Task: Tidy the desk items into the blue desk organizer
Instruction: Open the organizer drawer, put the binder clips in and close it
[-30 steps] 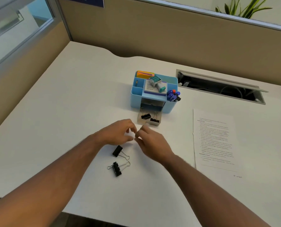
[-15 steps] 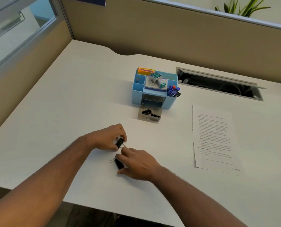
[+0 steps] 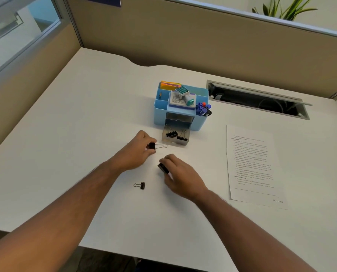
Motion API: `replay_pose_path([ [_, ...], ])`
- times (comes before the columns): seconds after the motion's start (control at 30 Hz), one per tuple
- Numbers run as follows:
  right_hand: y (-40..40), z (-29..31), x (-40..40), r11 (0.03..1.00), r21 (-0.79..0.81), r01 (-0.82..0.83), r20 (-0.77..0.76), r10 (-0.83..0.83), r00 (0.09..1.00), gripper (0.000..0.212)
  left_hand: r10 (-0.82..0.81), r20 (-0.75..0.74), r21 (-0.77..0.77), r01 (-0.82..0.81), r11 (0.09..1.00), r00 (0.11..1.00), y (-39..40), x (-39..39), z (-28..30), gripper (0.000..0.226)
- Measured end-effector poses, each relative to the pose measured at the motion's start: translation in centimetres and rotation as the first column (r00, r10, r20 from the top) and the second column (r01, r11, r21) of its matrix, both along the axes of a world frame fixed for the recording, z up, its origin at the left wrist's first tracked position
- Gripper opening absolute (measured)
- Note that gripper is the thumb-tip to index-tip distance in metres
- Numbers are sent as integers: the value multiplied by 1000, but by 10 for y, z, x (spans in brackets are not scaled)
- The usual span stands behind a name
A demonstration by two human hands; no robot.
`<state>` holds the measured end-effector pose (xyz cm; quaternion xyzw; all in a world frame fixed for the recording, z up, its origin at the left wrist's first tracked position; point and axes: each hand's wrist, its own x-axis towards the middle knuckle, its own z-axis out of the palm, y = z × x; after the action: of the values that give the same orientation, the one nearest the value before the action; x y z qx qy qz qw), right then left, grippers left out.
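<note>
The blue desk organizer (image 3: 159, 107) stands mid-desk with sticky notes, a stamp and markers in its top. Its clear drawer (image 3: 184, 142) is pulled out in front and holds two black binder clips (image 3: 171, 133). My left hand (image 3: 138, 152) pinches a black binder clip (image 3: 151, 146), its wire handles pointing right toward the drawer. My right hand (image 3: 180, 176) grips another black binder clip (image 3: 163, 168) just above the desk. A small binder clip (image 3: 140, 185) lies loose on the desk, below and between my hands.
A printed sheet of paper (image 3: 252, 163) lies flat to the right of my hands. Behind it an open cable hatch (image 3: 258, 100) is sunk in the desk. Partition walls close the back and left; the desk's front edge is near me.
Both hands have lifted off the desk, each with a binder clip, and moved up toward the drawer. A small clip now shows on the desk where they were.
</note>
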<state>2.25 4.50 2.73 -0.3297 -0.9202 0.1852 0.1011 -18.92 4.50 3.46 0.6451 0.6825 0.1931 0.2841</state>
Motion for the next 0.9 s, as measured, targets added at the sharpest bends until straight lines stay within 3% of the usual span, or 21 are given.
replay_pose_path([
  [0.17, 28, 15, 5, 984, 34, 173, -129, -168, 977, 34, 132, 30, 177, -135, 975, 991, 28, 27, 11, 41],
  [0.3, 54, 22, 4, 957, 0, 289, -96, -287, 953, 40, 211, 1, 240, -205, 949, 977, 48, 47, 14, 43],
  [0.5, 85, 21, 1, 956, -1, 293, 21, -293, 956, 45, 293, 11, 235, -288, 928, 956, 67, 62, 7, 39],
  [0.7, 99, 15, -5, 964, 132, 231, 113, -246, 963, 53, 322, 24, 191, -321, 928, 946, 79, 67, 1, 37],
  [0.9, 103, 9, -6, 941, 262, 212, 103, -245, 964, 49, 304, 30, 193, -304, 933, 952, 84, 59, 0, 30],
])
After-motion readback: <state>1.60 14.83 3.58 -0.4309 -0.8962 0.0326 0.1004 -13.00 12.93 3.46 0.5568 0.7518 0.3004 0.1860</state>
